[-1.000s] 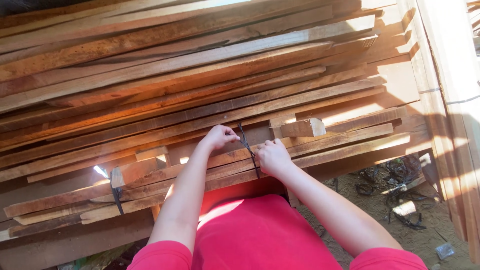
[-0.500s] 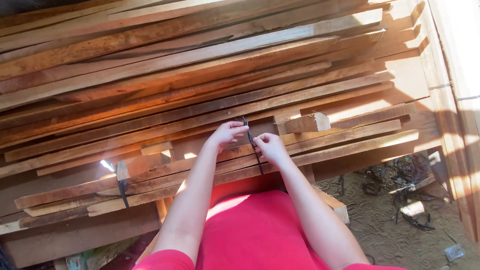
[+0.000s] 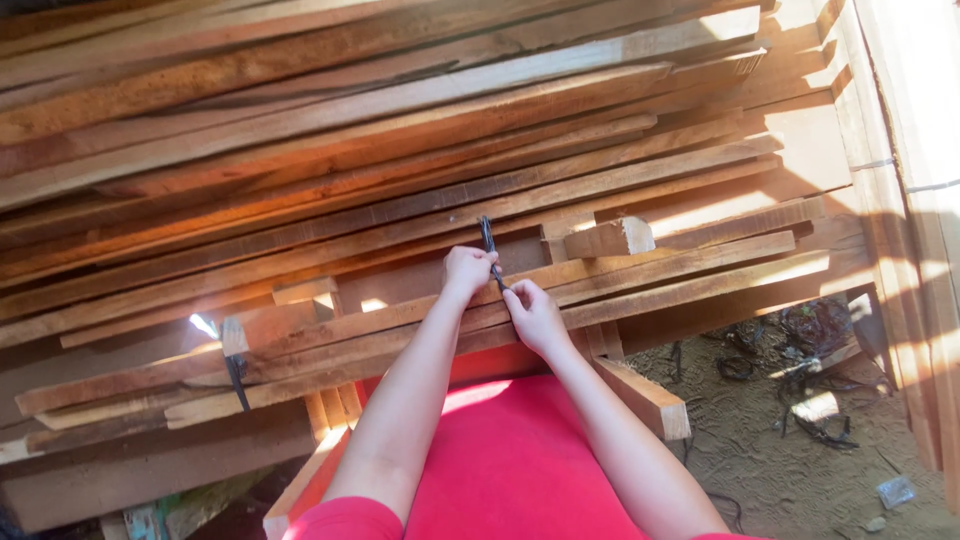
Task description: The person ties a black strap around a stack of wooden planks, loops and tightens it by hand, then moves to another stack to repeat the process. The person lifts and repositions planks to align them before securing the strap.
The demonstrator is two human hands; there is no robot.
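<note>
Planks fill most of what we see: a tall stack of long, reddish-brown wooden boards (image 3: 400,150) runs across the frame from the left edge to the upper right, too many to count. At the centre, our two bare hands meet on one thin black strap (image 3: 489,245) that crosses the lower boards. The left hand (image 3: 468,270) is closed with its fingers pinching the strap from the left, and the right hand (image 3: 533,313) is curled just below and to the right, fingertips gripping the same strap where it passes over a board edge. The two hands are just beside each other, nearly touching. A second black strap (image 3: 237,380) wraps the boards at the lower left of the frame, well apart from the hands. One short pale wooden block (image 3: 612,238) sticks out just right of the hands. Red cloth (image 3: 520,460) covers the bottom centre, and sandy ground with dark scraps (image 3: 800,400) lies at the lower right.
</note>
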